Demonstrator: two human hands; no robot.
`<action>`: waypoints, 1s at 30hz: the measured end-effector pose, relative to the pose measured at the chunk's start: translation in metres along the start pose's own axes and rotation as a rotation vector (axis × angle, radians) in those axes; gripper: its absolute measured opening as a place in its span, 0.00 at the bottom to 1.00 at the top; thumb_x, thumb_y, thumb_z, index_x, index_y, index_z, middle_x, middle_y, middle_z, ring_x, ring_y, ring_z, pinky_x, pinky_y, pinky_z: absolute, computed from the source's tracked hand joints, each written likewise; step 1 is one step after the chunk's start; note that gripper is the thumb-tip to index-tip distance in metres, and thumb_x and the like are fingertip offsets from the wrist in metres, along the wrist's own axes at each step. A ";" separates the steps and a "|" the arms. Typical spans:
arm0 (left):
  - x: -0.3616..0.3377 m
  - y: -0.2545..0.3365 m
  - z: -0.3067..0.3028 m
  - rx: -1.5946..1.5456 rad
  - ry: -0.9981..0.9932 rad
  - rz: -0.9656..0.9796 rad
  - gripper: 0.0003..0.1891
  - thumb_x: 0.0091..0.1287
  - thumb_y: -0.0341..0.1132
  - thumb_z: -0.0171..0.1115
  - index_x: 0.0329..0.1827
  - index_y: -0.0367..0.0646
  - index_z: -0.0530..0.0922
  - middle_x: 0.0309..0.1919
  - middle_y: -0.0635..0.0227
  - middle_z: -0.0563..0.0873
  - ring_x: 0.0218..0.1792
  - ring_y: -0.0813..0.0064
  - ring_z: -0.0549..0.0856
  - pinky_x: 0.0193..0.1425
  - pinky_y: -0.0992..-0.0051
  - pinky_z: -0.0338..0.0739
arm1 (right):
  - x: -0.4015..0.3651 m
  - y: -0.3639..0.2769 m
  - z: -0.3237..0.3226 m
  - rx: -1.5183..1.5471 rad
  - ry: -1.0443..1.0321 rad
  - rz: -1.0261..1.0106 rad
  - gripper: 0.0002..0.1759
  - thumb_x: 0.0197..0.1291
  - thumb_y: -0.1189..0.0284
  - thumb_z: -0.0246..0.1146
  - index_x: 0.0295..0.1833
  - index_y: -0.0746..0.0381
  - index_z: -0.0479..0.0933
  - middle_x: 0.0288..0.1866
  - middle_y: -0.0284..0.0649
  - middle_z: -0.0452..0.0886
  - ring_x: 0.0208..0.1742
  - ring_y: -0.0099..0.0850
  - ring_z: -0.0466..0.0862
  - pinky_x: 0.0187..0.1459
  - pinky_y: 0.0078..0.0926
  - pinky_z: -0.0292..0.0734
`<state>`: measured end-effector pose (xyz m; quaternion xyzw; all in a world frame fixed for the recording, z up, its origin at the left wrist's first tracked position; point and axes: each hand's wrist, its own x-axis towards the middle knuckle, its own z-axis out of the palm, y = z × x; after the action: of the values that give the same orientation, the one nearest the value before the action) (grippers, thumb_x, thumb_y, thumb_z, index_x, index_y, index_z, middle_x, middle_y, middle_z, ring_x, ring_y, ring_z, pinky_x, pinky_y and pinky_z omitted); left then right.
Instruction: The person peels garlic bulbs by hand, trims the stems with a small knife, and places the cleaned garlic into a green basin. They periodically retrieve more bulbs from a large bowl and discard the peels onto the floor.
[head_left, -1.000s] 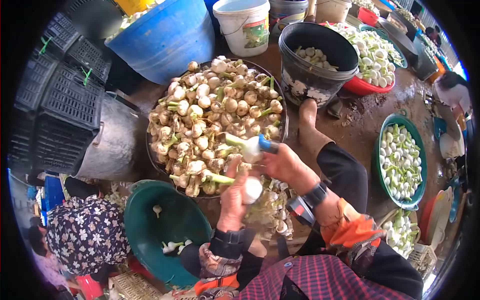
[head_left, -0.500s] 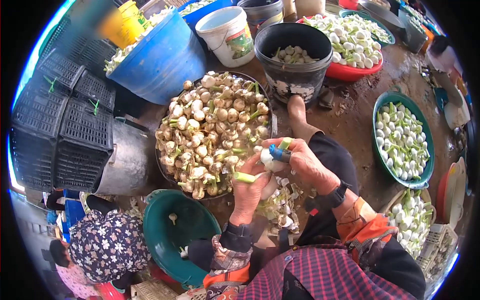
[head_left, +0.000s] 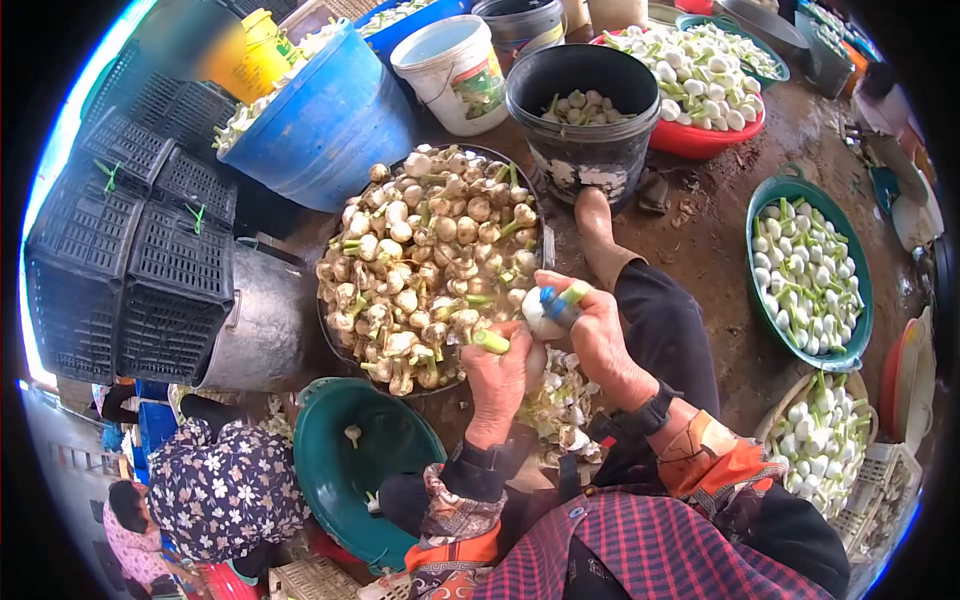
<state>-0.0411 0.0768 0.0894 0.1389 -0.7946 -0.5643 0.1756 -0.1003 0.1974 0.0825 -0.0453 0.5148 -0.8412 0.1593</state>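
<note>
Hands meet just past the near rim of a big dark basin [head_left: 326, 318] that sits on the floor [head_left: 720, 240]. It's heaped with unpeeled bulbs, brownish skins and green stalks poking out everywhere.

The left hand [head_left: 497, 385] is curled into a tight fist round a green stalk [head_left: 490, 342], with the cut end sticking out on the thumb side. The right hand [head_left: 600, 335] is closed too, fingers wrapped on a small knife [head_left: 553, 301] with a blue handle. The blade is hidden, so I can't tell where it points. A white bulb [head_left: 538, 318] is pinched between the two hands, touching both and right up against the knife handle. I honestly can't tell if the stalk belongs to that bulb. There's a black watch [head_left: 655, 408] on the right wrist.

Under the hands a pile of pale peelings [head_left: 560, 405] lies on the floor against the basin's near side. A green basin [head_left: 330, 440] just left of the left forearm holds only a few bulbs. Off to the right, well apart, a second green basin [head_left: 858, 300] is full of clean white ones.

Further out on the floor stand a black bucket [head_left: 585, 150], a red basin [head_left: 700, 148], a white bucket [head_left: 455, 70] and a blue tub [head_left: 330, 110]. Black crates [head_left: 130, 250] and a metal pot [head_left: 255, 320] line the left edge. Another person in floral clothing [head_left: 220, 490] crouches at the near left corner.
</note>
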 end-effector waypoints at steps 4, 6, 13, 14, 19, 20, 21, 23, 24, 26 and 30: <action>0.014 -0.019 0.003 -0.564 0.162 -0.407 0.06 0.57 0.28 0.62 0.34 0.34 0.80 0.30 0.65 0.84 0.26 0.78 0.81 0.28 0.81 0.76 | 0.007 -0.008 -0.016 0.675 0.092 0.309 0.18 0.66 0.62 0.54 0.53 0.65 0.72 0.47 0.41 0.79 0.46 0.35 0.81 0.44 0.40 0.80; 0.028 -0.036 0.000 -0.718 0.161 -0.527 0.07 0.59 0.32 0.61 0.34 0.36 0.79 0.30 0.64 0.84 0.29 0.74 0.83 0.31 0.76 0.79 | 0.007 -0.008 -0.030 0.729 0.048 0.283 0.20 0.66 0.59 0.51 0.54 0.63 0.71 0.50 0.40 0.78 0.48 0.36 0.80 0.45 0.43 0.78; 0.065 0.066 0.133 -1.211 -0.592 -0.395 0.18 0.61 0.42 0.61 0.48 0.38 0.74 0.44 0.61 0.79 0.47 0.68 0.80 0.53 0.66 0.77 | 0.005 -0.072 -0.105 0.928 0.344 -0.019 0.19 0.62 0.60 0.49 0.44 0.64 0.77 0.37 0.36 0.82 0.32 0.28 0.80 0.29 0.22 0.75; 0.056 0.075 0.158 -1.111 -0.706 -0.220 0.17 0.61 0.39 0.62 0.47 0.37 0.73 0.45 0.62 0.78 0.48 0.68 0.79 0.55 0.65 0.74 | 0.003 -0.087 -0.136 0.914 0.331 -0.069 0.21 0.62 0.58 0.48 0.48 0.65 0.73 0.43 0.39 0.78 0.39 0.32 0.76 0.37 0.28 0.71; 0.030 0.124 0.210 -1.445 -1.070 -0.580 0.22 0.65 0.35 0.59 0.59 0.38 0.66 0.53 0.63 0.77 0.50 0.74 0.79 0.50 0.72 0.76 | -0.026 -0.125 -0.308 0.859 0.871 -0.307 0.37 0.63 0.49 0.42 0.67 0.68 0.59 0.69 0.51 0.62 0.70 0.46 0.60 0.69 0.53 0.54; 0.032 0.123 0.195 -1.299 -1.008 -0.504 0.21 0.66 0.35 0.57 0.60 0.38 0.66 0.53 0.63 0.77 0.50 0.75 0.79 0.49 0.74 0.76 | -0.032 -0.126 -0.328 0.771 1.011 -0.337 0.40 0.62 0.46 0.40 0.67 0.68 0.58 0.69 0.51 0.61 0.71 0.46 0.58 0.68 0.54 0.53; 0.030 0.119 0.184 -1.154 -0.953 -0.437 0.21 0.67 0.35 0.56 0.61 0.38 0.66 0.53 0.63 0.77 0.50 0.76 0.80 0.49 0.75 0.76 | -0.038 -0.127 -0.346 0.677 1.151 -0.354 0.43 0.61 0.42 0.38 0.68 0.68 0.58 0.69 0.51 0.61 0.72 0.45 0.57 0.68 0.55 0.53; 0.036 0.089 0.142 -0.988 -0.759 -0.365 0.15 0.66 0.29 0.53 0.56 0.36 0.72 0.47 0.63 0.80 0.45 0.75 0.82 0.44 0.79 0.77 | -0.036 -0.111 -0.403 0.571 1.316 -0.318 0.33 0.63 0.50 0.42 0.61 0.66 0.63 0.64 0.49 0.67 0.66 0.43 0.64 0.62 0.50 0.61; 0.039 0.064 0.114 -0.925 -0.691 -0.345 0.11 0.65 0.26 0.52 0.48 0.35 0.76 0.39 0.63 0.82 0.38 0.77 0.82 0.41 0.79 0.78 | -0.031 -0.098 -0.429 0.550 1.335 -0.261 0.28 0.63 0.53 0.43 0.57 0.65 0.66 0.61 0.48 0.70 0.62 0.42 0.67 0.59 0.48 0.65; 0.037 0.028 0.050 -0.846 -0.498 -0.414 0.09 0.64 0.23 0.50 0.44 0.33 0.78 0.32 0.66 0.81 0.29 0.80 0.79 0.36 0.78 0.77 | 0.001 -0.082 -0.444 0.555 1.145 -0.126 0.19 0.65 0.61 0.47 0.50 0.64 0.72 0.56 0.46 0.75 0.56 0.39 0.74 0.53 0.43 0.73; 0.008 -0.050 -0.031 -0.346 -0.305 -0.476 0.07 0.61 0.27 0.58 0.38 0.33 0.79 0.24 0.71 0.81 0.24 0.85 0.77 0.30 0.83 0.71 | 0.107 -0.096 -0.268 0.114 0.200 0.082 0.17 0.66 0.66 0.51 0.56 0.61 0.73 0.53 0.41 0.79 0.46 0.30 0.81 0.41 0.26 0.79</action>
<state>-0.0333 0.0305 0.0525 0.2029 -0.6493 -0.7304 -0.0613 -0.2868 0.4322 0.0326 0.0692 0.4809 -0.8621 0.1439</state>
